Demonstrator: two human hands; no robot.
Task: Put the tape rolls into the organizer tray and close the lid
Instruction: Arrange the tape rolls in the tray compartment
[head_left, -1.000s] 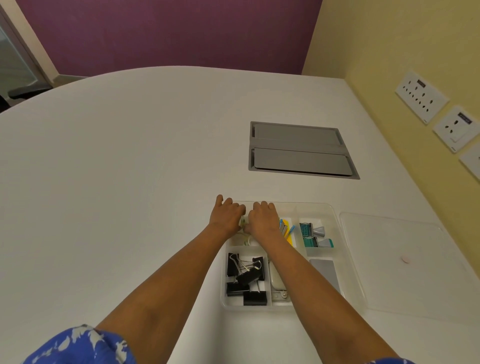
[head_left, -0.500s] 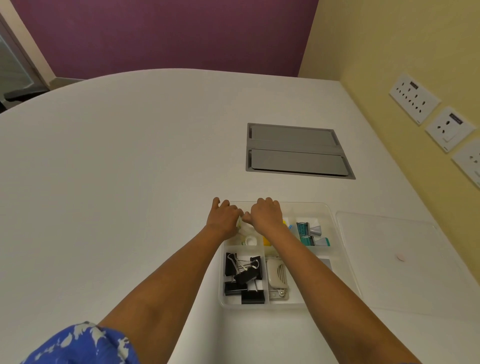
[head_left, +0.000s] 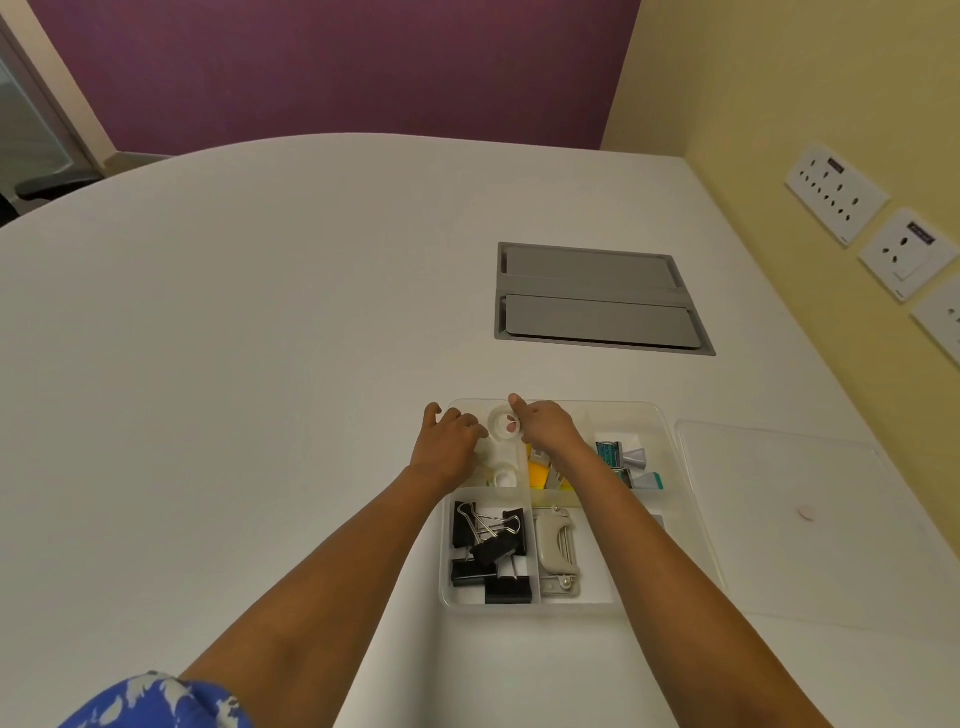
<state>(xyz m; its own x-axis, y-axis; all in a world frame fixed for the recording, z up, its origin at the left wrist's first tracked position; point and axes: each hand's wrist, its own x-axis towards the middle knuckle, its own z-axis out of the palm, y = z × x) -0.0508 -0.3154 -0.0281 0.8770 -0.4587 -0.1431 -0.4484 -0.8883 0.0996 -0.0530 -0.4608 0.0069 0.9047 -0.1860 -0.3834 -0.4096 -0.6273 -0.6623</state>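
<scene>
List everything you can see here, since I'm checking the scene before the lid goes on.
organizer tray: one, clear, on the table's near right.
tape rolls: at least two, clear-white, far left compartment.
binder clips: several, black, near left compartment.
stapler: one, grey, near middle compartment.
yellow items: count unclear, far middle compartment.
teal-and-grey items: a few, far right compartment.
lid: one, clear, flat on the table right of the tray.
cable hatch: one, grey, set into the table.
wall sockets: three, white, yellow wall.
table: one, white.
left hand: at the tape compartment, grip unclear.
right hand: beside the far roll, grip unclear.
</scene>
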